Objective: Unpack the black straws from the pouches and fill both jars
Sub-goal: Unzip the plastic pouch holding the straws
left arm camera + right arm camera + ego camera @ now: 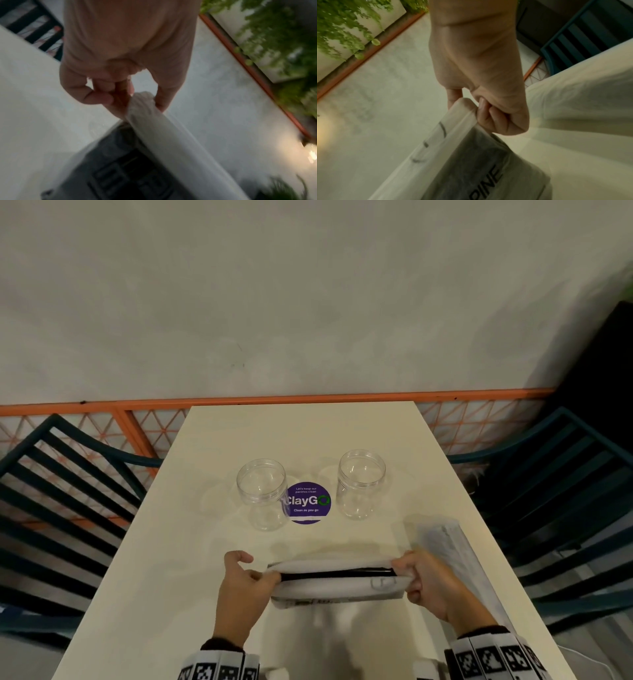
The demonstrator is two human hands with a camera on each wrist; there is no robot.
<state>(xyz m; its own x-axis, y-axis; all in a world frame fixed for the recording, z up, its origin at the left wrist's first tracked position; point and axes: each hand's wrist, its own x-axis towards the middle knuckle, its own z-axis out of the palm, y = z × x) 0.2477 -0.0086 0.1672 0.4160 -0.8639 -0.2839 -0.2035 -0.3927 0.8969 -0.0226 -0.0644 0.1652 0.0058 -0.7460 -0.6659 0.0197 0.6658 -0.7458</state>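
Pale cream table (239, 440) against a grey wall, dark slatted chairs either side. Person is holding a pouch (329, 566) stretched between both hands just above the near table edge. Left hand (239, 583) is pinching the left end w/ thumb and fingers; right hand (428, 580) is curled into a fist round the right end. Black straws (337, 573) are showing as a dark strip thru the mouth. Both jars, left jar (262, 494) and right jar (361, 484), are standing open and empty further back, a purple sticker (306, 501) between them. A 2nd pouch (445, 546) is lying by the right hand. Prob best pulling the lips apart evenly, no yanking: film looks thin, frosted, crinkly, so it may tear & spill. Jars are clear plastic, round, threaded necks
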